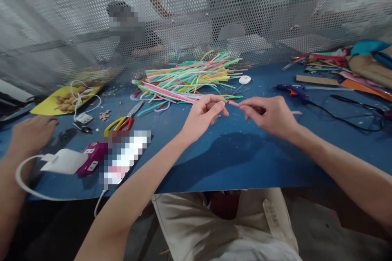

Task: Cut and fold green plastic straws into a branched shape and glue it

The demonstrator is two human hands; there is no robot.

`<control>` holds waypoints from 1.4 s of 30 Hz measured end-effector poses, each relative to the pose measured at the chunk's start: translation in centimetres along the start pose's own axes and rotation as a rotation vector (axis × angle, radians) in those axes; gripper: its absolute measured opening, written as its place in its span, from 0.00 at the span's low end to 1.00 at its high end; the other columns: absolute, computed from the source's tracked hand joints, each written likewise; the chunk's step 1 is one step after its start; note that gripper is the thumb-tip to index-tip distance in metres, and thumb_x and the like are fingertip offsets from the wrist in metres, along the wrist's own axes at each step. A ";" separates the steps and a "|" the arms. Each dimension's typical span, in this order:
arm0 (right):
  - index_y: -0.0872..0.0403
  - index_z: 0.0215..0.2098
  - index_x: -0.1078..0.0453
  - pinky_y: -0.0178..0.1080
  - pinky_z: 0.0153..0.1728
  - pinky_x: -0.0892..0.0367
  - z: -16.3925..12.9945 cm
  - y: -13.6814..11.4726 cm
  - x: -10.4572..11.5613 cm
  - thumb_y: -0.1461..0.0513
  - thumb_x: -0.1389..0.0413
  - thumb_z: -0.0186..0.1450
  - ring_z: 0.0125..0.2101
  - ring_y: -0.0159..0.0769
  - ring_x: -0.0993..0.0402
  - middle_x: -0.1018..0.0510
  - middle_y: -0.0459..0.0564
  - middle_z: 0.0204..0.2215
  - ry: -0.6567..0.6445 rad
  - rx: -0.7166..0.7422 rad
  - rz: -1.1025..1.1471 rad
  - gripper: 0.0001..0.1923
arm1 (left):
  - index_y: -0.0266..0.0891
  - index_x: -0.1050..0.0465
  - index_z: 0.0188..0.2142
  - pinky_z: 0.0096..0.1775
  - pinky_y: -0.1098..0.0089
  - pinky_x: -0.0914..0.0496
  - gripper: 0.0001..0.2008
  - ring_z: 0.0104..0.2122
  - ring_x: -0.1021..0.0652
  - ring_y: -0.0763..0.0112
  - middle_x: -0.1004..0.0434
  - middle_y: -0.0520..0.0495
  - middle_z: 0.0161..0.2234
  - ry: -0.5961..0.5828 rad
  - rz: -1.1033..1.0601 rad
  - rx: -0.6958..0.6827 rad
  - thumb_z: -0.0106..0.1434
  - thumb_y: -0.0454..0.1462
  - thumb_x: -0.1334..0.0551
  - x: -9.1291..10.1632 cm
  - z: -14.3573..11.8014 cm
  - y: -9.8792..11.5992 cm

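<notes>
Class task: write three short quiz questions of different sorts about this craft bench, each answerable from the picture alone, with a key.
1. True or false: both hands pinch one pink strip.
2. Which lies nearest the left hand? A glue gun; B strip pile; C scissors.
3. What colour is the table?

Key: 1 true. 2 B. 3 blue. The right hand holds the strip's other end.

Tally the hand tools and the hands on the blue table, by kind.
Scissors: 1
Glue gun: 1
Wearer's hands, left hand and right hand, both pinching a pink pipe cleaner: 2
Another person's hand: 1
Total: 5
</notes>
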State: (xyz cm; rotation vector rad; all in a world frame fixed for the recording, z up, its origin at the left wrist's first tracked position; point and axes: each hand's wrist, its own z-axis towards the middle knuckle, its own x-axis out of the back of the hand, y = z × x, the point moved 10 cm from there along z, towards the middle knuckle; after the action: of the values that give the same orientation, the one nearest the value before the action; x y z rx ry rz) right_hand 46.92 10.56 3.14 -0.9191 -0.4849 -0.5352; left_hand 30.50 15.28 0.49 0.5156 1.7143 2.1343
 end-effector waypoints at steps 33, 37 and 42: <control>0.46 0.55 0.22 0.38 0.36 0.27 -1.2 -1.0 -1.9 0.56 0.46 0.72 0.35 0.36 0.21 0.15 0.48 0.40 -0.587 0.141 0.369 0.17 | 0.41 0.28 0.40 0.29 0.72 0.34 0.14 0.26 0.29 0.76 0.24 0.49 0.33 0.230 0.278 -0.189 0.69 0.49 0.38 2.5 0.0 2.1; 0.45 0.58 0.25 0.42 0.45 0.27 -0.5 0.1 -1.7 0.58 0.44 0.70 0.44 0.39 0.22 0.18 0.51 0.47 -0.470 0.259 0.253 0.19 | 0.41 0.27 0.38 0.21 0.73 0.46 0.13 0.18 0.43 0.79 0.39 0.56 0.21 0.208 0.185 -0.036 0.68 0.48 0.37 4.1 1.0 0.3; 0.47 0.61 0.31 0.39 0.37 0.28 -0.4 1.0 -3.9 0.59 0.42 0.68 0.32 0.34 0.25 0.20 0.52 0.50 -0.275 0.306 -0.024 0.22 | 0.40 0.25 0.36 0.27 0.73 0.36 0.13 0.23 0.32 0.74 0.32 0.53 0.22 0.141 0.211 0.030 0.66 0.47 0.36 3.1 1.2 -1.2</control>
State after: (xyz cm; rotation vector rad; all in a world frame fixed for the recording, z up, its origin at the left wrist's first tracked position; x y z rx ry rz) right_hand 44.62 11.53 0.02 -0.6950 -0.8042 -0.3434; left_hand 28.46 18.06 -0.25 0.5902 1.8419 2.3447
